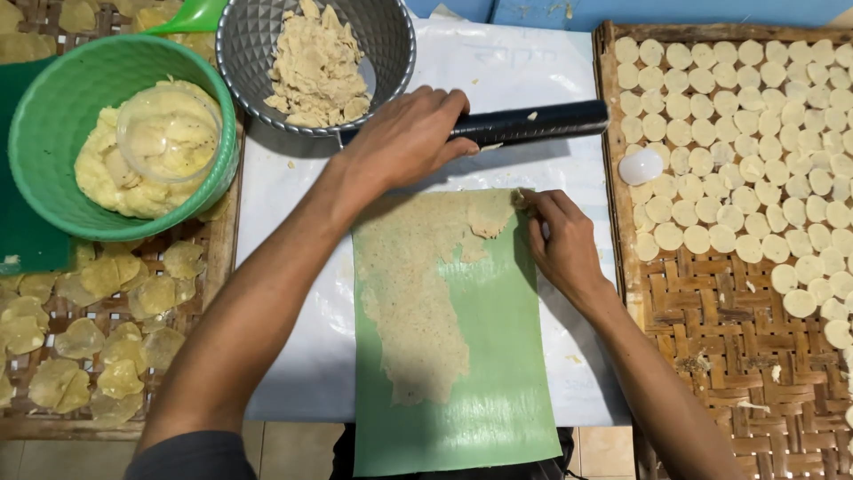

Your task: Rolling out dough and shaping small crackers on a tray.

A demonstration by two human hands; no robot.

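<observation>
We look down at our own two hands over a white plastic-covered table. Our left hand lies palm down on a black rolling pin at about 12 o'clock from the green sheet, fingers curled over the pin's left part, closed on it; the pin lies crosswise, its right end near the woven tray at 3 o'clock. Our right hand sits at the top right corner of the green sheet, fingertips pinched on the edge of the thin rolled dough; we can't tell how tight the pinch is. The dough covers the sheet's left half & top, ragged along its right edge, w/ bare green from centre towards 5 o'clock. At 12 o'clock, just behind the left hand, a grey metal bowl holds crumbly beige dough scraps. At 10 o'clock a green plastic bowl holds a yellowish dough mass w/ a clear round cup pressed on top. At 8 o'clock, translucent yellowish discs lie on a woven tray left of the table. The tray at 3 o'clock carries rows of small pale round cut discs, packed in its upper part, plus a whitish round cutter-like cap near its left rim.
</observation>
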